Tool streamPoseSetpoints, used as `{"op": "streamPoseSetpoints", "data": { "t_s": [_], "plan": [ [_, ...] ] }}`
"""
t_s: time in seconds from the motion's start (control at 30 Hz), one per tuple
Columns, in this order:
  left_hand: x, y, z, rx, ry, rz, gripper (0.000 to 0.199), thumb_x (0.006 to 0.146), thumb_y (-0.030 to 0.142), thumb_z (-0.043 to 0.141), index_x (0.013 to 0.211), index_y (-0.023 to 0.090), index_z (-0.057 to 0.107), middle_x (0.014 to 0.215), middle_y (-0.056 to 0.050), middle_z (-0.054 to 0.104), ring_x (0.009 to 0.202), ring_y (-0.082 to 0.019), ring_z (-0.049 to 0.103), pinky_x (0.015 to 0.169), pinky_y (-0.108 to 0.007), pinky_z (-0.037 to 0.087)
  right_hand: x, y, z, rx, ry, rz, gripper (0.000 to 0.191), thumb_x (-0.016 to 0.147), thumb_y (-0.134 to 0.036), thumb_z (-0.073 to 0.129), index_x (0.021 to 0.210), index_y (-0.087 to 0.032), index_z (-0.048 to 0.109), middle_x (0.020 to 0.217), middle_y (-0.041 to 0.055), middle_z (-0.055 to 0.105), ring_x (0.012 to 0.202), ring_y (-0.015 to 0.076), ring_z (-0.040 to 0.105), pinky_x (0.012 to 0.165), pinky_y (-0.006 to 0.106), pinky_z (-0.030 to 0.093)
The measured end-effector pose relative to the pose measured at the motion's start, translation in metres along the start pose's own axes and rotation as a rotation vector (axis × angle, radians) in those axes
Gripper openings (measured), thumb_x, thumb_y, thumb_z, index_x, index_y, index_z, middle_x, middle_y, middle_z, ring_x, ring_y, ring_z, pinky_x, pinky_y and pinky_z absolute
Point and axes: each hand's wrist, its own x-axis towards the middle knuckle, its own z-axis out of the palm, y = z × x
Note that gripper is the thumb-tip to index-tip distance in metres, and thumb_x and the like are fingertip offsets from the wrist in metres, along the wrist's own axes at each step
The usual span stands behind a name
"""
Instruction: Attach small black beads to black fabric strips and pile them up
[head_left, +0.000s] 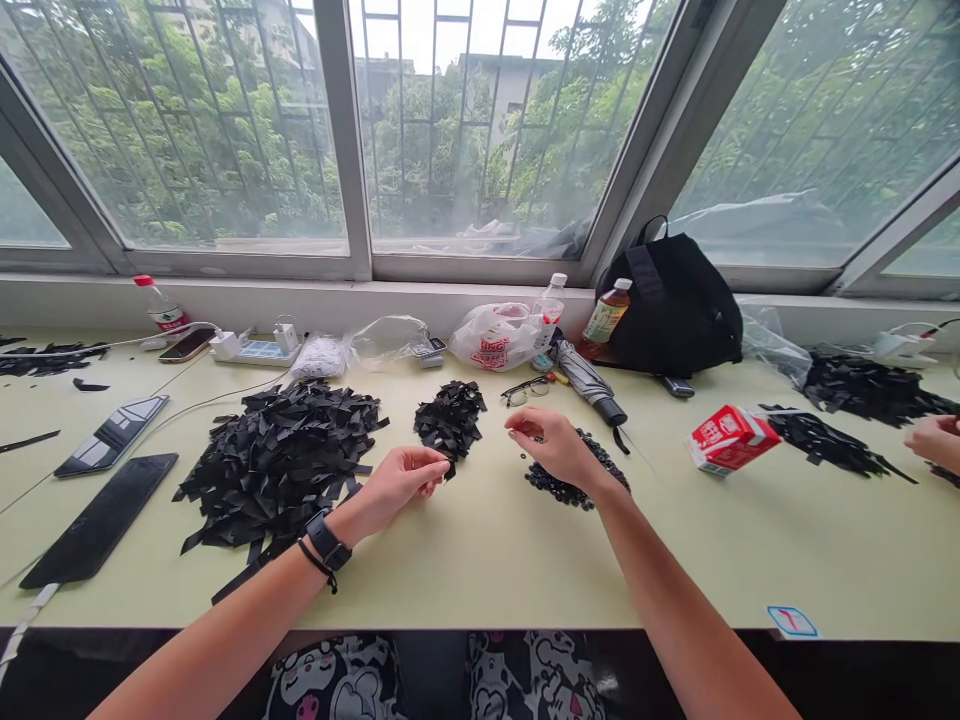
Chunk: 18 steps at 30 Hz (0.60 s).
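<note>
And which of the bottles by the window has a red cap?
The leftmost bottle, just behind the dark phone; the clear bottle and the brownish bottle farther right both have white caps.

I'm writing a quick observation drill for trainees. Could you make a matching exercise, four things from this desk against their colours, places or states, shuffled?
1. Carton
2. Backpack
3. Watch
4. Umbrella

A. Worn on the left wrist
B. Folded, grey
C. Red and white
D. Black, by the window

Pairs: 1-C, 2-D, 3-A, 4-B
</note>
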Motion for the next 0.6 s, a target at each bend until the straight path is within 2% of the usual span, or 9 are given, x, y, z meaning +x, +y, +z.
{"op": "streamPoseSetpoints", "data": {
  "t_s": [0.17,0.27,0.33,0.47,0.53,0.6],
  "plan": [
    [-0.002,0.001,0.002,-0.025,0.033,0.015,0.032,0.075,0.042,0.087,0.091,0.016,0.078,0.079,-0.004,0.069,0.067,-0.012,0.055,0.064,-0.024,0.042,-0.002,-0.015,0.022,0.193,-0.069,-0.042,0.021,0.090,-0.040,0.069,0.096,-0.022,0.077,0.117,0.0105,0.065,0.096,0.0226,0.070,0.095,0.040,0.060],
    [-0.003,0.002,0.001,-0.028,0.050,0.018,0.030,0.077,0.040,0.086,0.093,0.017,0.079,0.083,-0.005,0.072,0.069,-0.012,0.057,0.066,-0.025,0.043,-0.003,-0.018,0.030,0.258,-0.076,-0.010,0.022,0.089,-0.043,0.072,0.091,-0.021,0.078,0.123,0.0113,0.062,0.098,0.0222,0.070,0.092,0.039,0.060],
    [-0.003,0.001,0.000,-0.036,0.065,0.003,0.028,0.078,0.040,0.085,0.092,0.016,0.080,0.085,-0.007,0.074,0.070,-0.012,0.057,0.068,-0.025,0.044,-0.003,-0.021,0.033,0.309,-0.103,0.007,0.024,0.088,-0.044,0.074,0.088,-0.021,0.078,0.119,0.0109,0.064,0.093,0.0208,0.069,0.087,0.037,0.060],
    [-0.002,-0.002,-0.003,-0.072,0.103,-0.020,0.028,0.076,0.037,0.087,0.093,0.015,0.082,0.087,-0.009,0.075,0.074,-0.014,0.060,0.072,-0.026,0.046,-0.005,-0.030,0.040,0.410,-0.256,0.074,0.027,0.089,-0.046,0.074,0.093,-0.019,0.076,0.090,0.0058,0.070,0.077,0.0177,0.067,0.075,0.034,0.058],
    [-0.001,-0.003,-0.004,-0.089,0.109,-0.021,0.028,0.074,0.036,0.088,0.093,0.015,0.082,0.086,-0.009,0.075,0.075,-0.015,0.061,0.072,-0.026,0.046,-0.006,-0.035,0.042,0.438,-0.279,0.099,0.029,0.090,-0.046,0.073,0.095,-0.018,0.075,0.081,0.0039,0.069,0.074,0.0173,0.067,0.074,0.033,0.057],
    [-0.001,-0.003,-0.004,-0.110,0.112,-0.015,0.026,0.074,0.034,0.088,0.091,0.015,0.083,0.084,-0.008,0.075,0.076,-0.015,0.062,0.072,-0.026,0.046,-0.007,-0.040,0.044,0.465,-0.265,0.105,0.029,0.090,-0.046,0.073,0.095,-0.017,0.075,0.080,0.0041,0.071,0.074,0.0174,0.068,0.075,0.033,0.057]
  ]
}}
